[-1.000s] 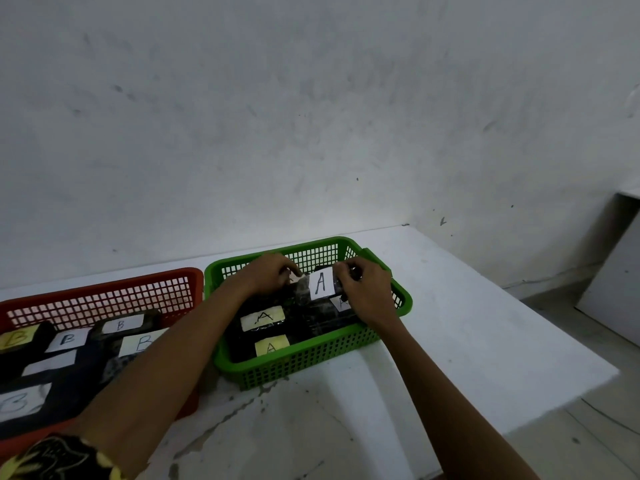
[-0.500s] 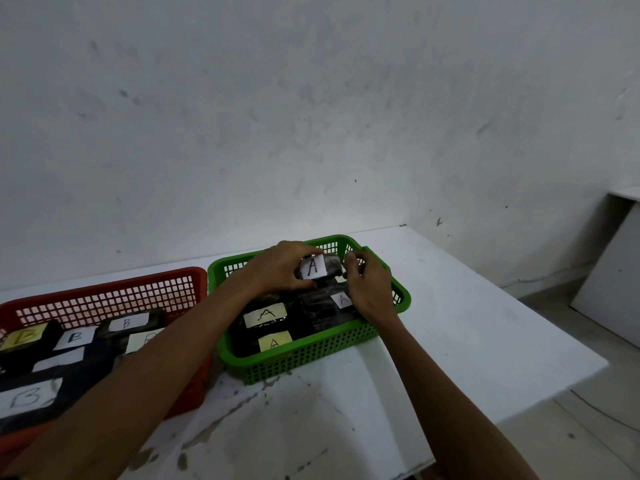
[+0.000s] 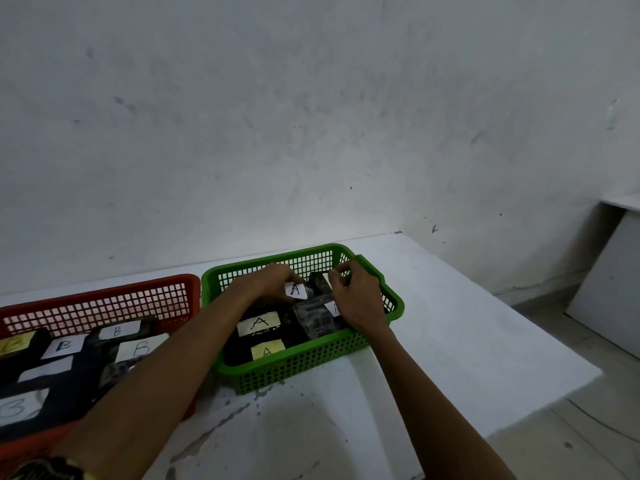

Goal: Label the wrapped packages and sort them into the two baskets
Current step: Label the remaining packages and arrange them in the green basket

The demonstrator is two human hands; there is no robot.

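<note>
Over the far half of the green basket (image 3: 394, 301), both your hands are at work on one package (image 3: 318, 283).

Obs.: your left hand (image 3: 273, 284) has its fingers curled down and pinches the white label (image 3: 295, 290) marked A at its left edge. The label sits against the dark package, near the basket's far wall. Your right hand (image 3: 358, 299) is just beside it, fingers bent, thumb and forefinger drawn close together at the top. Whether they hold anything cannot be told; the tips are too dim. Three more labelled packages lie in the same basket, one label half hidden under your right palm. B-marked packages fill the red basket (image 3: 104, 292), just beside on the white table (image 3: 467, 341).

Judgement: labelling step, probably late in the task. Every package in view sits in one basket or the other.

Risks:
1. The label is held by one edge only. If you let go before it is pressed flat, it may curl or lift off the glossy wrap.
2. The package looks propped rather than flat. Pressing on it could tip it face down, letter hidden.
3. Your right palm covers part of the neighbouring label. Dragging the hand out sideways could crease or peel it.
4. Light is poor, so check the letter reads A before release.
</note>
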